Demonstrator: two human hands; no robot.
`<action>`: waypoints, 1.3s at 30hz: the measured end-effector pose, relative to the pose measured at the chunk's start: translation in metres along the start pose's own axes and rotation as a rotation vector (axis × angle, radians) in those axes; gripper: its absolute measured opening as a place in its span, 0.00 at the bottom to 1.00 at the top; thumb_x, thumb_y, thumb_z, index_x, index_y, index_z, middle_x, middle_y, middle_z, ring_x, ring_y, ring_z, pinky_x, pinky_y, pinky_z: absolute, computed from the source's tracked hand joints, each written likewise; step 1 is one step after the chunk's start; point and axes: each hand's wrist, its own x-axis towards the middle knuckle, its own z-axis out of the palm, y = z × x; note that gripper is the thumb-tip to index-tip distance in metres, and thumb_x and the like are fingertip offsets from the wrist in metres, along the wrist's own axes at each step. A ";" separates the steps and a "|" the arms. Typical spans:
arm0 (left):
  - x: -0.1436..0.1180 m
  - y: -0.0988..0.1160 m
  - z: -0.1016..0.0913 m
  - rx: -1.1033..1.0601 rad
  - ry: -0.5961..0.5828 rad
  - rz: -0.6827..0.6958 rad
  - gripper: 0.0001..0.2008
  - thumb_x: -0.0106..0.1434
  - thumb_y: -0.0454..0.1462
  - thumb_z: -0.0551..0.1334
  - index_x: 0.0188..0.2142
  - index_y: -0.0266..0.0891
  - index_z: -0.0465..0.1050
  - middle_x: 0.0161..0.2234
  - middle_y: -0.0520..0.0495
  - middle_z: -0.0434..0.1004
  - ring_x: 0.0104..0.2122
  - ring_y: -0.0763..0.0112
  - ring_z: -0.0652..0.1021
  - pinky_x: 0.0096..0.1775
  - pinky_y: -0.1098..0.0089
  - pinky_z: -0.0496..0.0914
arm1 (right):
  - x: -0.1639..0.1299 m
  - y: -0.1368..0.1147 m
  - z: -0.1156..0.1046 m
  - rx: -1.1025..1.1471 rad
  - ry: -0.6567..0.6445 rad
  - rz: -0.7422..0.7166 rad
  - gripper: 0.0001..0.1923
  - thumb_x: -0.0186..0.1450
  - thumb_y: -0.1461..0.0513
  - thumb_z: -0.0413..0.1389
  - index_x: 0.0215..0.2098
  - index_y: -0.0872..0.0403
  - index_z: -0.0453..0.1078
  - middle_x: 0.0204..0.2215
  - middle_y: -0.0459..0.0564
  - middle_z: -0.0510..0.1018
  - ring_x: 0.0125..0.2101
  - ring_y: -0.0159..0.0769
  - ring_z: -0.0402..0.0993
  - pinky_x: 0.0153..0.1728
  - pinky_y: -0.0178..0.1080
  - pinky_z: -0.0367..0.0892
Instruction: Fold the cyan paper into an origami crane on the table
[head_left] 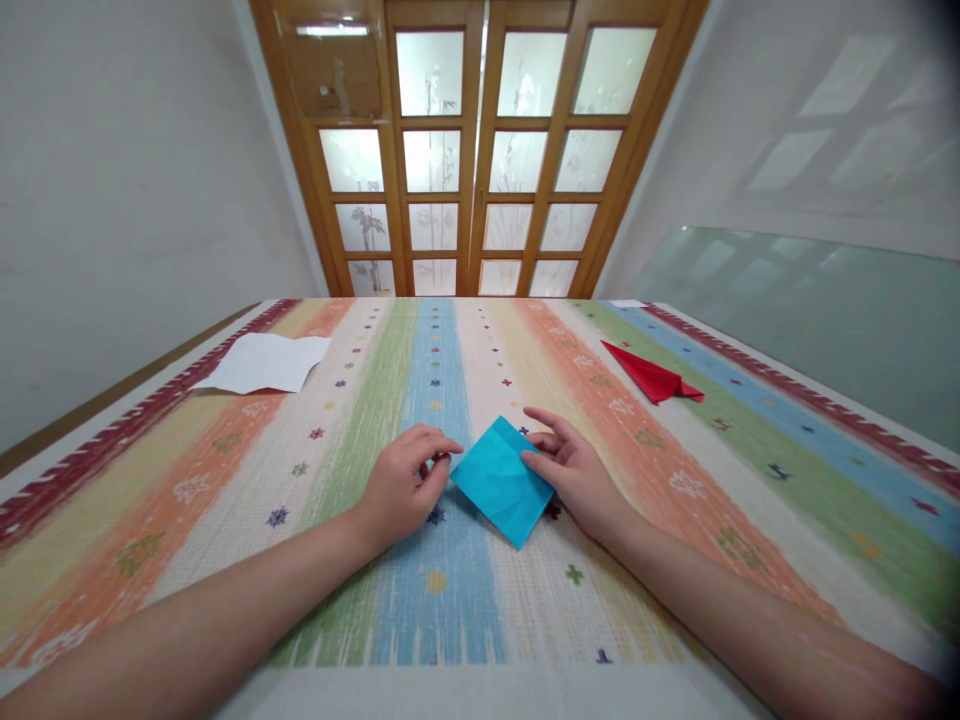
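Turquoise folded square of origami paper lies flat at the centre of the frame on the striped, multicoloured woven tablecloth, turned corner-up like a diamond. My left hand pinches its left corner between thumb and curled fingers; my right hand presses the right edge with loosely spread fingertips, seemingly to keep the sheet from sliding. Neither hand is clenched. Right of centre, further up, rests a red folded paper dart shape; a white creased paper sheet lies left of centre, both well apart from the hands.
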 end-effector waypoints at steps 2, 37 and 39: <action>0.000 -0.001 0.001 0.043 -0.057 0.081 0.11 0.66 0.31 0.57 0.43 0.40 0.77 0.41 0.43 0.77 0.41 0.65 0.77 0.43 0.64 0.73 | 0.001 0.002 -0.002 -0.010 -0.004 0.008 0.34 0.59 0.56 0.65 0.61 0.48 0.60 0.39 0.49 0.78 0.33 0.37 0.74 0.30 0.37 0.67; -0.007 0.011 0.007 0.546 -0.416 0.439 0.13 0.66 0.32 0.56 0.49 0.38 0.73 0.46 0.39 0.74 0.43 0.56 0.74 0.44 0.58 0.71 | 0.027 -0.012 -0.006 -0.374 -0.227 -0.011 0.42 0.53 0.73 0.52 0.65 0.45 0.60 0.50 0.52 0.75 0.30 0.29 0.73 0.24 0.30 0.64; -0.005 0.011 0.008 0.540 -0.460 0.410 0.12 0.66 0.32 0.56 0.47 0.38 0.74 0.44 0.40 0.76 0.43 0.57 0.74 0.44 0.59 0.71 | 0.036 -0.012 -0.008 -0.396 -0.240 -0.021 0.42 0.52 0.74 0.52 0.65 0.47 0.60 0.47 0.52 0.76 0.32 0.32 0.75 0.26 0.31 0.66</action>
